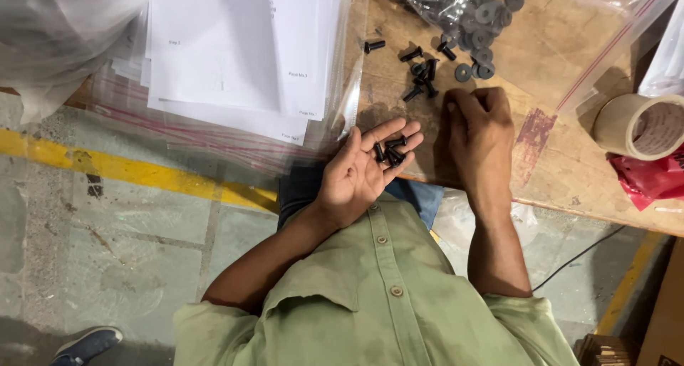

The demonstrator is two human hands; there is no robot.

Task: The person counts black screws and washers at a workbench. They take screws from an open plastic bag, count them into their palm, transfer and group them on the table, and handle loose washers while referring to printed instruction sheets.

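My left hand (363, 168) lies palm up at the edge of the wooden table (570, 159), cupping several black screws (391, 151) on its fingers. My right hand (479, 134) rests knuckles up on the table just right of it, fingers curled down near a small pile of loose black screws (422, 74) and dark washers (474, 70). Whether the right hand pinches anything under its fingers is hidden.
A clear zip bag of washers (463, 10) lies at the table's far side. A stack of white printed sheets (242, 45) in plastic sits at left. A tape roll (638, 124) and red packet (652, 177) are at right. Concrete floor with a yellow line (107, 166) lies below.
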